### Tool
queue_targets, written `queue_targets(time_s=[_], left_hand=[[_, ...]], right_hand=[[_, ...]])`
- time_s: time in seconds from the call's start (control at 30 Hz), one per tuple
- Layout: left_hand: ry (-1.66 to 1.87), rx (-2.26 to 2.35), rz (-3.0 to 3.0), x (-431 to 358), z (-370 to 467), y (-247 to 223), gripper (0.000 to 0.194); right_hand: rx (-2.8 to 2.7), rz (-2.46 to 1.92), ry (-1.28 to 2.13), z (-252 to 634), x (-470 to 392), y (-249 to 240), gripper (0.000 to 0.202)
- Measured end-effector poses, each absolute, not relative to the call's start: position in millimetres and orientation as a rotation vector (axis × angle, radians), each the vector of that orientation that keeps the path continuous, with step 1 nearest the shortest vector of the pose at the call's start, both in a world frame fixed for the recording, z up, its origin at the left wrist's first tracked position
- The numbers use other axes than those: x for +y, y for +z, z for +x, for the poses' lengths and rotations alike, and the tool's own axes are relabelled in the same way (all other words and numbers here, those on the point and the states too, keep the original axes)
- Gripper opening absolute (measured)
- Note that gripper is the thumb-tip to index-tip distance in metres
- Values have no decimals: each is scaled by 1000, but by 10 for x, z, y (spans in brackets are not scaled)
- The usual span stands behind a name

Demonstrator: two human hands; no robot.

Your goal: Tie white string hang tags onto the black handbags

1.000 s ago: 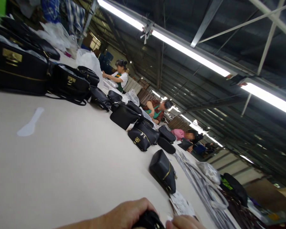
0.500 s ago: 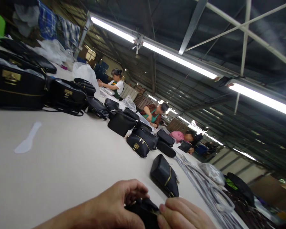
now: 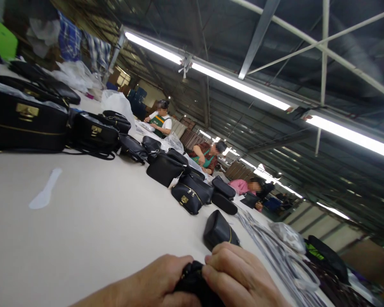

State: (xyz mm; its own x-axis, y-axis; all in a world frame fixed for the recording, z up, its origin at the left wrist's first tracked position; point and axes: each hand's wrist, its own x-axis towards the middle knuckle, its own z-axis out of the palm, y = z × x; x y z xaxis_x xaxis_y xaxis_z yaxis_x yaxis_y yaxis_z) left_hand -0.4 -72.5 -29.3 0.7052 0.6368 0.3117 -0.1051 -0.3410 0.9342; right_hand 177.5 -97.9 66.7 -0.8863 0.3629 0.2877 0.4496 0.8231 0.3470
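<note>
At the bottom of the head view, a small black bag (image 3: pixel 195 283) is gripped between both hands, its lower part cut off by the frame edge. My left hand (image 3: pixel 166 281) wraps round its left side, thumb below and fingers over the top. From the right, my right hand (image 3: pixel 240 277) closes on the bag's upper edge with bent fingers. Just beyond my right hand lies a black bag with a gold zip (image 3: pixel 218 230), partly covered by that hand. What the fingertips pinch is hidden.
Several black bags run along the table, including one with a gold clasp (image 3: pixel 192 194) and a large bag (image 3: pixel 28 123) at left. A white paper strip (image 3: pixel 46 189) lies on the pale table (image 3: pixel 92 238). Grey straps (image 3: pixel 275 243) lie to the right. Several people work beyond.
My right hand has risen and moved over the bag's top edge, now overlapping the bag behind. My left fingers have closed down onto the held bag. The view has shifted slightly.
</note>
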Motion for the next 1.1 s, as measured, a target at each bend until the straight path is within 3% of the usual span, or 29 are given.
queue_targets(time_s=[0.07,0.13,0.23,0.27,0.33,0.4,0.5,0.6,0.67,0.77,0.83,0.97,1.1], left_hand=[[876,501,1780,-671,-6,-336,12],[978,604,1749,-606,26,-429,12],[1117,754,1661,-506,85,-596,23],[1154,802,1645,-476,93,-641,27],[1217,860,1630,-424,86,-702,31],[1259,842,1604,-380,54,-735,35],[1254,791,1553,-322,-5,-752,39],[1291,866,1536,-291,-29,-711,48],[1331,950,1535,-289,-7,-638,51],[1311,1073,1575,-292,69,-513,42],[1322,1137,1597,-279,113,-476,44],[1377,1131,1602,-216,82,-523,45],[1184,1136,1779,-206,-29,-407,42]], right_hand=[[-2783,-564,-595,1719,-818,605,51],[-2794,-628,-593,1676,-636,531,49],[-2761,-1045,-330,1631,-468,542,16],[-2694,-1181,-179,1638,-467,580,20],[-2556,-1381,118,1723,-540,653,65],[-2482,-1539,349,1925,-650,638,96],[-2312,-1672,486,2373,-717,332,110],[-2032,-1522,555,2733,-624,-208,121],[-1814,-1347,814,2803,-547,-540,115],[-1564,-1241,774,2695,-502,-814,85],[-1467,-1256,709,2594,-506,-857,69],[-1408,-1198,702,2530,-510,-819,61],[-1473,-1183,541,2569,-540,-709,44]])
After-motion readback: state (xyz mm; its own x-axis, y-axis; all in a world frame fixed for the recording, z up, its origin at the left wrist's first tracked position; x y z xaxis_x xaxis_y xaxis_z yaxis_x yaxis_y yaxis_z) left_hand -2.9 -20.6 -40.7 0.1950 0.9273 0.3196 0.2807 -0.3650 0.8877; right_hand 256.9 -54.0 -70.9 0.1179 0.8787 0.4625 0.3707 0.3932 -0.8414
